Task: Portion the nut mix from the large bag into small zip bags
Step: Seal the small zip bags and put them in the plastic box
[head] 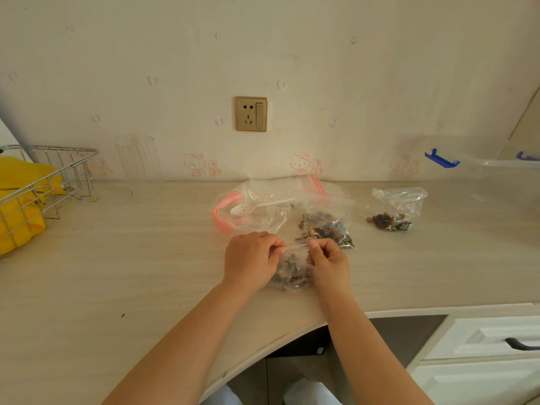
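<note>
Nuts fill the bottom of the small zip bag (293, 273) that I hold between both hands, low on the desk (131, 258) just in front of me. My left hand (250, 260) pinches the left end of its red-lined zip strip with curled fingers, and my right hand (328, 263) pinches the right end the same way, so the strip runs taut between them. Just beyond my right hand lies another filled bag (325, 226), its dark nut mix heaped at the near end and its zip edge pointing toward the wall. Farther right, well apart, sits a third filled bag (396, 210) with a smaller dark heap at its base. To the left of these, beyond my left hand, the large bag (251, 211) lies flat with its pink mouth turned left, and a white plastic spoon (257, 206) rests inside it. A wire basket (46, 182) holding a yellow cloth (20, 211) stands at the desk's far left, beside a clear glass (137, 159) by the wall. A clear tub with blue clips (479, 159) sits at the far right.
</note>
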